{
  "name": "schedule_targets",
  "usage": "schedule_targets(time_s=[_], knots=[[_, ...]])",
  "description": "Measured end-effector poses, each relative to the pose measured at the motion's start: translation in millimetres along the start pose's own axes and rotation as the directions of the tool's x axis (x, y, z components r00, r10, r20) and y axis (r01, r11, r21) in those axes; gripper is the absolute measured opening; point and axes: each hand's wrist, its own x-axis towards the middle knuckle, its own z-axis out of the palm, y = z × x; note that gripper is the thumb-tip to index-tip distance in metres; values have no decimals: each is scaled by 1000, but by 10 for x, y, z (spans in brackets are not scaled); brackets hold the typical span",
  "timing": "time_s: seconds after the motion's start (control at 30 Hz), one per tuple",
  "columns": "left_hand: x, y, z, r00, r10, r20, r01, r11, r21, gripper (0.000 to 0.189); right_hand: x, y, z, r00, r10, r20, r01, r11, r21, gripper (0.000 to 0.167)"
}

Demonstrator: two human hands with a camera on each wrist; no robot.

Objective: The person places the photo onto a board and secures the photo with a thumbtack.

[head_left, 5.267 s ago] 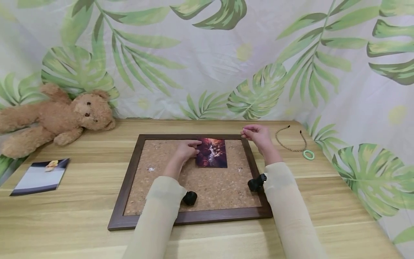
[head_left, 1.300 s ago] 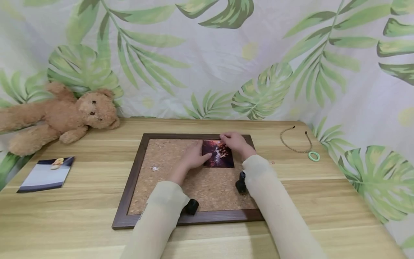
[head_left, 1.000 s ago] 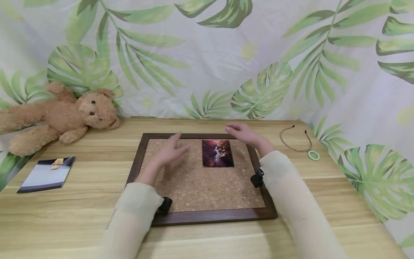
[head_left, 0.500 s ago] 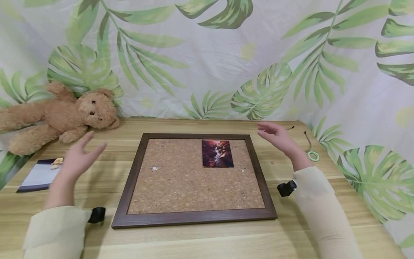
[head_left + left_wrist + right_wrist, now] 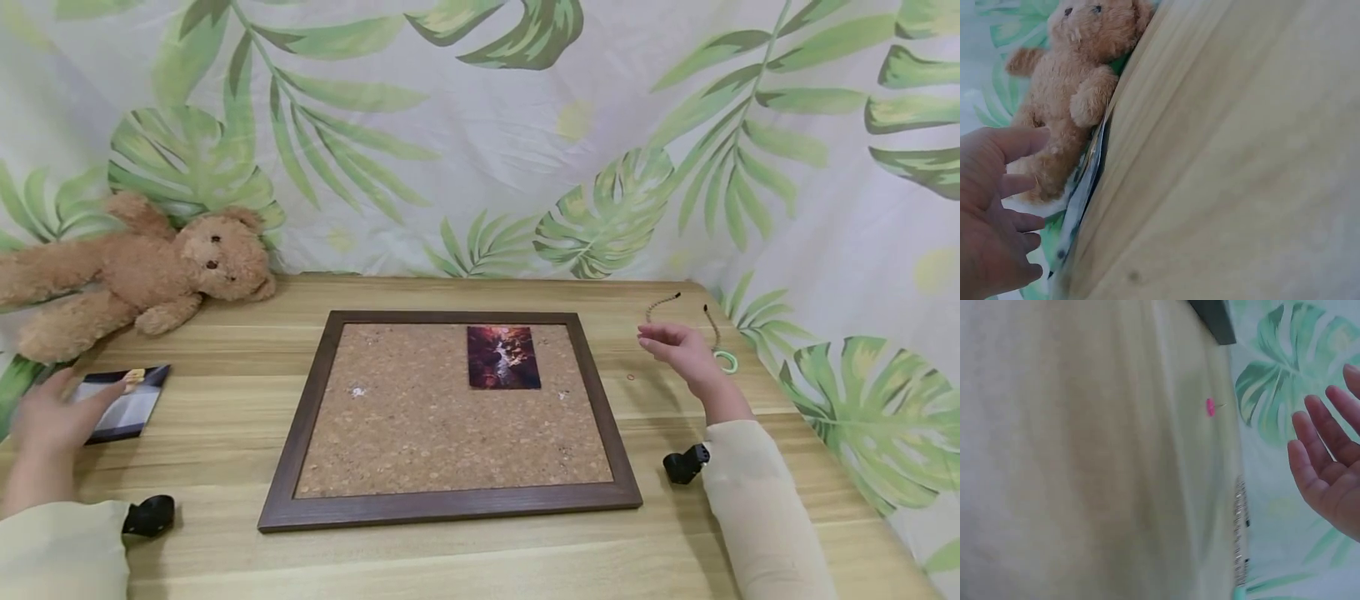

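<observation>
My left hand (image 5: 52, 412), fingers spread, is over the left part of a glossy card with a small yellow figure (image 5: 138, 404); I cannot tell whether it touches. In the left wrist view the same card (image 5: 1088, 178) appears edge-on, apart from the fingers. My right hand (image 5: 684, 354) hovers with loosely bent fingers and holds nothing. To its left lies a tiny pink push pin (image 5: 1210, 407), its metal point showing in the right wrist view. A dark red picture card (image 5: 503, 358) lies on the upper right of a brown-framed corkboard (image 5: 450, 433).
A brown teddy bear (image 5: 150, 265) lies at the back left, against a leaf-print cloth (image 5: 480, 125). Behind my right hand are a thin headband (image 5: 663, 301), partly hidden, and a light green ring (image 5: 726, 361). The wooden table (image 5: 450, 558) extends around the board.
Both hands have left the red picture card, which stays on the corkboard. My left hand has swung left to the glossy card; my right hand has moved right, towards the headband.
</observation>
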Motion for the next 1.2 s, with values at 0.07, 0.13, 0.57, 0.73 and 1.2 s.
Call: schedule_targets(time_s=[0.07,0.13,0.57,0.73,1.2], knots=[[-99,57,-30,1000,-9,25,9,1000,0,76,-13,78,8,999,30,15,-30,999,12,46],[-153,83,-35,999,6,47,-6,1000,11,75,-26,141,22,998,49,41,-50,999,16,46],[-273,150,0,997,31,69,-42,986,161,75,-32,462,174,999,-8,32,13,990,-139,28],[-296,172,-12,997,19,70,-35,971,235,77,-19,504,235,999,-41,-21,36,979,-198,21],[-318,278,-3,978,-201,63,200,980,20,54,-2,499,274,995,-96,-36,78,938,-338,8]])
